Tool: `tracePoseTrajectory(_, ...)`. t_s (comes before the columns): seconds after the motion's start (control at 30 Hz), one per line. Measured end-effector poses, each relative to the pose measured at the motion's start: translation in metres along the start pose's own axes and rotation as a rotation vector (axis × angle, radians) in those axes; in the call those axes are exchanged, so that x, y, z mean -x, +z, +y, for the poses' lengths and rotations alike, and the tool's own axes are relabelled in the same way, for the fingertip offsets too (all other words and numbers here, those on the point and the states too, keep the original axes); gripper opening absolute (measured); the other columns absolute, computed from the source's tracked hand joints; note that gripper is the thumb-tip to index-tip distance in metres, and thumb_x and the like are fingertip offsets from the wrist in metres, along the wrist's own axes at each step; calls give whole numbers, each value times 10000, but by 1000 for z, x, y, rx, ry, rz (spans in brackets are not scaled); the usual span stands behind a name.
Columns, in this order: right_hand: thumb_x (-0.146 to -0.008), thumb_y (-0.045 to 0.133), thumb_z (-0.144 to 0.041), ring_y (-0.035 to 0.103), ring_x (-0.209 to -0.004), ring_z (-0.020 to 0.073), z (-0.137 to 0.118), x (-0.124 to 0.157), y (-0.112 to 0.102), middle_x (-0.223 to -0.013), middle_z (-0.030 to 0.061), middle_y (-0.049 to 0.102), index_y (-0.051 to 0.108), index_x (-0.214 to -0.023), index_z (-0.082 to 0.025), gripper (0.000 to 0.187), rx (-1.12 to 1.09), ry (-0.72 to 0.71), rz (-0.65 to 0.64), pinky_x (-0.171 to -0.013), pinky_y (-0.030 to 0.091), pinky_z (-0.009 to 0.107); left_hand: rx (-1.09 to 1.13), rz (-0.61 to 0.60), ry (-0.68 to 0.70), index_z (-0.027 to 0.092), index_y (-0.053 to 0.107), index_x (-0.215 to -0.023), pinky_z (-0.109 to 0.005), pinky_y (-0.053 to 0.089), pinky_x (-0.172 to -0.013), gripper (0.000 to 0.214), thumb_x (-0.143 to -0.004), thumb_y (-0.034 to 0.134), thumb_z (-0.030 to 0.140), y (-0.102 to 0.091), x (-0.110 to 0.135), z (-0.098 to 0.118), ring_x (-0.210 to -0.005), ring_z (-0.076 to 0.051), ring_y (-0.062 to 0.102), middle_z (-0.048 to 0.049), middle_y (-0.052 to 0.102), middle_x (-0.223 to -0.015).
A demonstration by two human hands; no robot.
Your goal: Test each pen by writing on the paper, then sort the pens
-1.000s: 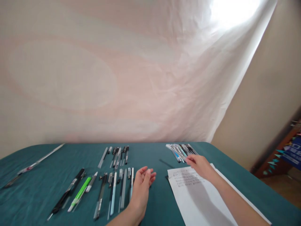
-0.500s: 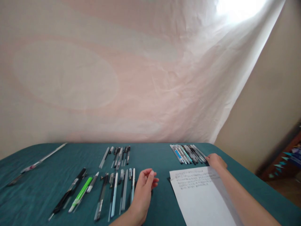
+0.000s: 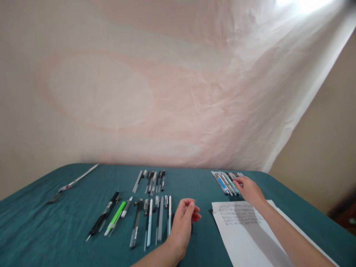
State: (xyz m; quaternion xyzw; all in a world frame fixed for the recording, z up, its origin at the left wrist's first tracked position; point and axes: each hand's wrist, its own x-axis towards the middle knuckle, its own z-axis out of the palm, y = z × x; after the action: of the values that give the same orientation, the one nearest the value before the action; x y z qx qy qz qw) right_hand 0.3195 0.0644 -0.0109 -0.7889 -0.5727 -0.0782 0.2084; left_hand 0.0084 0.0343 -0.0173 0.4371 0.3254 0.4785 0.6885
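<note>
My right hand [image 3: 250, 190] reaches over the right part of a row of pens [image 3: 224, 183] at the far right of the table. Its fingers are bent together at the pens, and whether they grip one is hidden. Loosely curled, my left hand [image 3: 183, 222] hovers near the front middle, thumb against fingers; I cannot see whether anything is inside. Just left of it lie a light blue pen [image 3: 149, 222], a grey pen [image 3: 160, 218] and other pens with their caps and refills apart. Under my right forearm are white paper sheets [image 3: 239, 237] with handwritten lines.
A bright green pen [image 3: 115, 218] and a black pen [image 3: 102, 217] lie farther left. Behind them is a small group of disassembled pens [image 3: 152, 181]. A long thin wrapped item [image 3: 78, 180] rests at the far left of the green tablecloth [image 3: 63, 230]. A pale hanging cloth [image 3: 167, 92] closes off the back.
My right hand has moved left, from the right end of the pen row to over the pens. My left hand keeps its curled pose. The view has turned slightly right.
</note>
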Motion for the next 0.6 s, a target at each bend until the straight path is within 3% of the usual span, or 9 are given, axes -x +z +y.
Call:
tracePoseTrajectory(0.17, -805, 449, -315, 574, -732, 156, -105, 32, 8, -853, 53, 606, 618, -955, -183, 262, -353, -396, -150, -702, 441, 286, -33, -42, 62, 163, 489, -848, -228, 386, -561, 272, -833, 405, 421, 1, 8, 7, -559, -106, 488, -10, 525, -667)
tracePoseTrajectory(0.3, -797, 481, -297, 575, -722, 141, -167, 52, 22, -848, 45, 609, 621, -951, -185, 236, -616, -597, -324, -681, 457, 273, -81, -116, 185, 165, 500, -775, -221, 388, -550, 270, -846, 393, 403, 5, 21, 15, -559, -106, 472, -1, 498, -629)
tracePoseTrajectory(0.37, -798, 483, -325, 579, -708, 140, -188, 57, 34, -832, 38, 621, 627, -925, -182, 240, -735, -584, -426, -659, 466, 266, -112, -142, 200, 160, 510, -762, -217, 387, -533, 283, -845, 396, 405, 5, 26, 16, -537, -102, 466, 1, 495, -609)
tracePoseTrajectory(0.47, -802, 476, -358, 557, -610, 124, -209, 60, 47, -726, 24, 622, 618, -934, -164, 275, -801, -455, -548, -571, 455, 239, -161, -150, 198, 144, 521, -734, -210, 375, -496, 331, -845, 384, 424, 4, 30, 16, -494, -95, 459, -2, 497, -575)
tracePoseTrajectory(0.53, -798, 487, -353, 529, -584, 109, -219, 60, 49, -701, 19, 605, 618, -932, -159, 270, -784, -474, -539, -556, 434, 220, -190, -168, 199, 132, 518, -698, -201, 360, -465, 368, -841, 378, 441, 4, 31, 15, -462, -85, 447, -4, 492, -552)
tracePoseTrajectory(0.6, -788, 508, -340, 507, -592, 99, -226, 61, 46, -715, 18, 581, 634, -884, -165, 236, -738, -587, -497, -562, 413, 205, -215, -197, 185, 127, 509, -673, -189, 336, -429, 396, -837, 372, 461, 4, 32, 14, -421, -71, 424, -1, 484, -532)
